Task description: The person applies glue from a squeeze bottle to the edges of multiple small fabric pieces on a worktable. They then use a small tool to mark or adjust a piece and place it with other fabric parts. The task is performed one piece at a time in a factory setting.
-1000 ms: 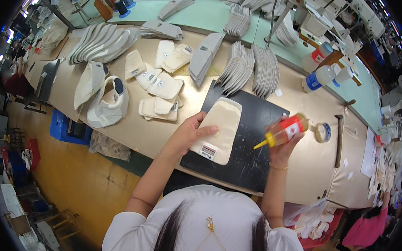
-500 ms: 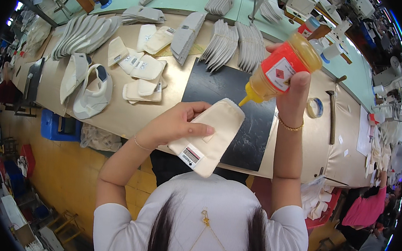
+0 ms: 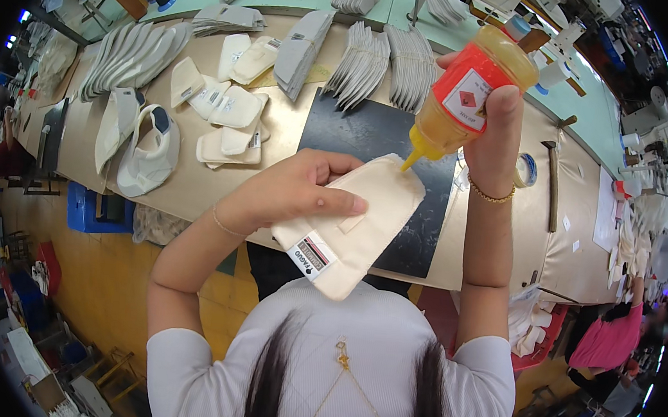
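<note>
My left hand (image 3: 304,193) grips a cream padded shoe tongue (image 3: 371,235) with a small printed label near its narrower end, thumb on top. Wrapped round a clear squeeze bottle (image 3: 468,94) is my right hand (image 3: 497,135). The bottle has a red label, a yellow nozzle and amber liquid that looks like glue. It is tipped downward, with its nozzle tip at the tongue's wide far edge. Below both hands lies a black mat (image 3: 418,231) on the table.
Several cream tongues (image 3: 232,110) lie left of the mat, beside a shoe upper (image 3: 150,155) and stacked grey-white pieces (image 3: 134,55). Bundled grey pieces (image 3: 361,62) stand behind the mat. A hammer (image 3: 552,182) and a tape roll (image 3: 525,170) rest at right. Another person (image 3: 606,336) is far right.
The tongue has turned slightly and come a little to the right, nearer my body. The nozzle tip has stayed at its far edge, now touching or nearly touching further along it.
</note>
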Motion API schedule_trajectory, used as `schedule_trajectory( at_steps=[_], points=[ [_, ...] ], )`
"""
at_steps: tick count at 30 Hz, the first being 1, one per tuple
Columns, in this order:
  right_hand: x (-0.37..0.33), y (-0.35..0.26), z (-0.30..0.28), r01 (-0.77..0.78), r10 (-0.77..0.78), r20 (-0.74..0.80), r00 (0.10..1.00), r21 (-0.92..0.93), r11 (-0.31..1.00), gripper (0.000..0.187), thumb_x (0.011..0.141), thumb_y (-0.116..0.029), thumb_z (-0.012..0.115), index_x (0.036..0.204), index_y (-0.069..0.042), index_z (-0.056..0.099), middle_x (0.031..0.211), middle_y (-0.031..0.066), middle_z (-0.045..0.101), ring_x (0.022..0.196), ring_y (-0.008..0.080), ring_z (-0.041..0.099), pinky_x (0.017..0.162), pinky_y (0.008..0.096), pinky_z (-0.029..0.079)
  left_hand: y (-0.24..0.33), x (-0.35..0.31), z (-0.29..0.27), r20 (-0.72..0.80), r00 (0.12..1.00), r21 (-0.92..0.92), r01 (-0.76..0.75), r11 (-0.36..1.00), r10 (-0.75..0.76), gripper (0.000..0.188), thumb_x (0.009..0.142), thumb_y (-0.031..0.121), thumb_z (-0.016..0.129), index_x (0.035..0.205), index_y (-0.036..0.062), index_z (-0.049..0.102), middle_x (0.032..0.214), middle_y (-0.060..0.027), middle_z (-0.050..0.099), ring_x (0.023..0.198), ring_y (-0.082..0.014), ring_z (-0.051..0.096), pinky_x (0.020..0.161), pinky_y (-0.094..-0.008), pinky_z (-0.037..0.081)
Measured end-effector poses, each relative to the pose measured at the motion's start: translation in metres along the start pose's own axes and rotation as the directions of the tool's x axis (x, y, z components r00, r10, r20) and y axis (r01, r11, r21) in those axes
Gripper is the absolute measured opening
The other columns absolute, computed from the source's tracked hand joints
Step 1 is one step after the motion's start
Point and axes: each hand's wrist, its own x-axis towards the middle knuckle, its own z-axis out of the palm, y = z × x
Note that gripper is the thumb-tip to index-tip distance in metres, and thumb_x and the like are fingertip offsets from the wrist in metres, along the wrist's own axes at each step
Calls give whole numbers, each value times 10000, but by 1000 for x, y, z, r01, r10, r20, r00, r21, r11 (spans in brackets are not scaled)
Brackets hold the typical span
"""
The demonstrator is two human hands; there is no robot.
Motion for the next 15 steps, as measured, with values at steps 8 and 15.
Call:
schedule_trajectory(
  at_steps=[8, 15],
  points=[
    [12, 12, 0, -74, 86, -37, 996, 251, 965, 632, 903, -586, 503, 1144, -3, 547, 1022, 113, 663, 901, 173, 662, 774, 325, 560, 8, -1, -2, 31, 1000, -31, 5, 999, -4, 429, 825, 121, 695, 1199, -41, 561, 1003, -69, 674, 830, -85, 646, 733, -219, 515],
    [18, 16, 0, -75, 93, -48, 994, 294, 953, 621, 922, -572, 481, 1167, -5, 536, 1043, 122, 657, 935, 173, 654, 799, 322, 554, 14, 2, -5, 46, 999, 17, 13, 1000, -14, 418, 829, 122, 688, 1193, -44, 567, 1000, -69, 675, 827, -80, 645, 726, -216, 514]
  ],
)
